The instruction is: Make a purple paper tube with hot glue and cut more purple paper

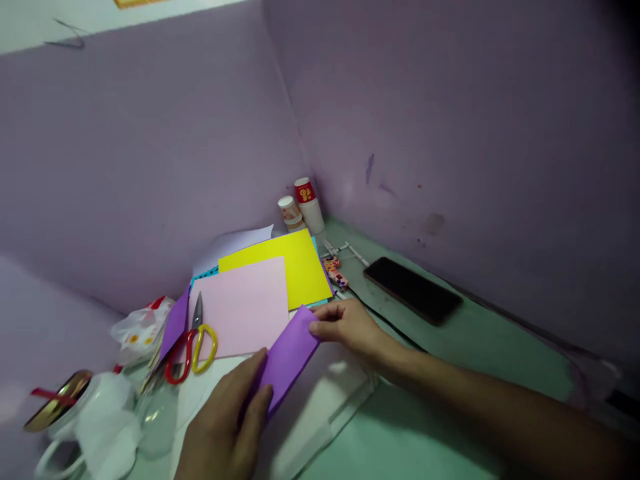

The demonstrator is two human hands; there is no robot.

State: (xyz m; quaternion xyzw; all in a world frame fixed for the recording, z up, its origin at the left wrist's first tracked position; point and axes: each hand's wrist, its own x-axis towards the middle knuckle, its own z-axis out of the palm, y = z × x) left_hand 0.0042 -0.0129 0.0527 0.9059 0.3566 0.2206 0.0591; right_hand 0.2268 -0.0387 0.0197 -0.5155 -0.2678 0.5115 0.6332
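Observation:
A folded strip of purple paper [290,358] is held slantwise between both hands, above the table. My left hand [227,417] grips its near lower end, thumb on top and fingers along the far edge. At the upper right corner, my right hand [345,327] pinches it between thumb and fingers. Just beyond lie a pale pink sheet [245,307] and a yellow sheet [300,267]. Scissors [191,343] with one red and one yellow handle rest on the pink sheet's left edge. Under the strip is a whitish flat item [320,407], its kind unclear.
A black phone [413,290] lies to the right by the wall. Paper cups [311,213] stand in the back corner. At left are a white mug [60,460], a plastic bag [143,330] and another purple paper [175,323]. Walls close off the back and right.

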